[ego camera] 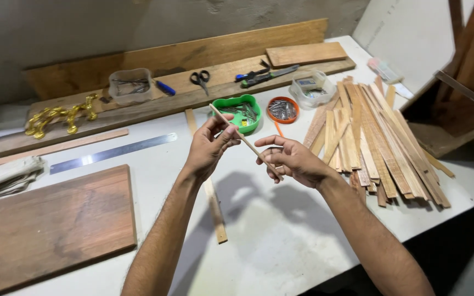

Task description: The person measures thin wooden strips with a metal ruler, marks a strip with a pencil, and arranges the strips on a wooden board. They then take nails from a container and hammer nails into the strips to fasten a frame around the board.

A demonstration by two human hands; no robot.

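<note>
Far left: folded cloth (4,175) at table (281,241) edge, wooden board (56,227) near-left, flat. Steel ruler (113,153) lies just beyond the board, with a long thin batten (56,148) behind it. Gold metal fittings (61,116) sit on the long plank (154,104) at the far side. On the same plank: clear plastic tub (131,85), blue pen-like item (165,87), scissors (199,79).

Centre: left hand (207,148) raised above table, fingers pinched on thin wooden stick (245,141), thumb and fingertips grasping its far-left part. Stick runs diagonally, far-left end up, near-right end down, held in the air over the table middle. Right hand (292,159) grips the stick's lower end, fingers curled around it. Flat wood strip (212,197) lies on table under the left forearm, pointing near-far.

Behind the hands: green tray (242,112) with small hardware, round orange dish (282,109) of nails just right of it. Utility knife (267,75) on plank. Clear container (311,87) further right.

Right: big loose pile of wood slats (379,142), fanned out, just right of the right hand. Wooden frame pieces (456,82) far right off the table.
</note>
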